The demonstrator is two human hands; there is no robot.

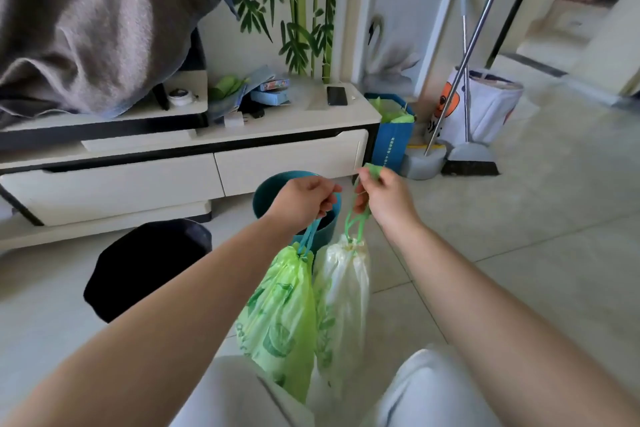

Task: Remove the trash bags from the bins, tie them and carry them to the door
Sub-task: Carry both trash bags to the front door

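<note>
Two tied drawstring trash bags hang in front of me above my knees. My left hand [304,199] grips the blue-green drawstring of the green printed bag [277,319]. The white bag [343,305] hangs from green drawstring loops held by my right hand [381,194], which also pinches a small green scrap. The bags touch side by side. Behind them on the floor stand a teal bin [270,194] and a black bin [145,267].
A low white TV cabinet [194,163] runs along the left, draped with a grey blanket. A blue bag holding green plastic [394,135], a dustpan, a broom [471,159] and a white printed bag stand at the wall. Tiled floor stretches right toward a doorway [554,28].
</note>
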